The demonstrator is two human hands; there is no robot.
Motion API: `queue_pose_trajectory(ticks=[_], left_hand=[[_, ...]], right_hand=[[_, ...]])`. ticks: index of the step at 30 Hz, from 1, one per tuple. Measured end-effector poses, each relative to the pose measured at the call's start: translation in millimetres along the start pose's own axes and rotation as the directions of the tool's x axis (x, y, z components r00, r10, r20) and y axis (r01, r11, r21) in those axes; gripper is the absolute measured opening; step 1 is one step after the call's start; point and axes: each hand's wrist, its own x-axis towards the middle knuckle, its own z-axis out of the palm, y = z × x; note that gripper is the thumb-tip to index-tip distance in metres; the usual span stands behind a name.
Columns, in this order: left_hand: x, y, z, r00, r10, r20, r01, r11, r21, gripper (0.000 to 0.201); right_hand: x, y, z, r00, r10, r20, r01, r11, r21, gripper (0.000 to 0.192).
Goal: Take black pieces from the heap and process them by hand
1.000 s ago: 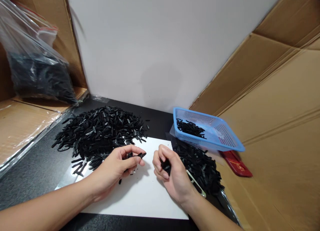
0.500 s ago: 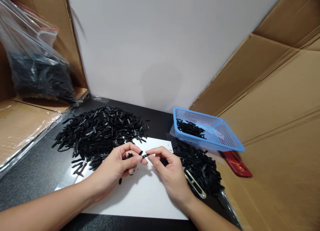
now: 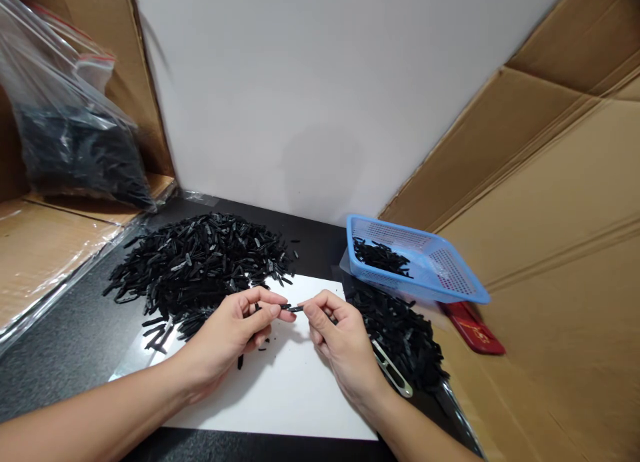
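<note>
My left hand [image 3: 233,332] and my right hand [image 3: 340,345] meet over a white sheet [image 3: 280,389]. Between their fingertips they pinch one small black plastic strip [image 3: 293,308], each hand on one end. More black pieces sit inside my left hand. A large heap of the same black strips [image 3: 200,262] lies just beyond my left hand. A second, smaller heap [image 3: 400,335] lies right of my right hand.
A blue mesh basket [image 3: 440,269] with some strips stands at the back right, a red flat object [image 3: 473,327] beside it. Metal tweezers [image 3: 393,375] lie by my right wrist. A clear bag of black parts [image 3: 75,142] rests at the far left. Cardboard walls surround the black table [image 3: 60,355].
My right hand, curled by itself a second ago, reached left and took the free end of the strip held by my left hand. The strip now sits slightly higher.
</note>
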Motion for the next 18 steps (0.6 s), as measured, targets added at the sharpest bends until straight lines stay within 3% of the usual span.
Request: queue_pose_trajectory(ticks=[9, 14, 16, 18], left_hand=[[1.7, -3.2, -2.7, 0.999, 0.044, 0.006, -0.044, 0.998, 0.036, 0.026], [4.0, -5.9, -4.0, 0.998, 0.064, 0.012, -0.064, 0.997, 0.042, 0.026], [4.0, -6.3, -4.2, 0.997, 0.072, 0.022, -0.072, 0.996, 0.044, 0.026], [3.3, -6.5, -4.4, 0.996, 0.081, 0.038, -0.082, 0.996, 0.044, 0.026]], right_hand=[[-0.4, -4.1, 2.0, 0.998, 0.060, 0.013, -0.061, 0.995, 0.083, 0.035], [0.1, -7.4, -0.1, 0.992, 0.030, 0.118, -0.061, 0.963, 0.264, 0.034], [0.6, -7.5, -1.3, 0.994, 0.009, 0.105, -0.034, 0.972, 0.232, 0.034], [0.9, -7.0, -2.4, 0.998, -0.050, 0.047, 0.046, 0.995, 0.083, 0.027]])
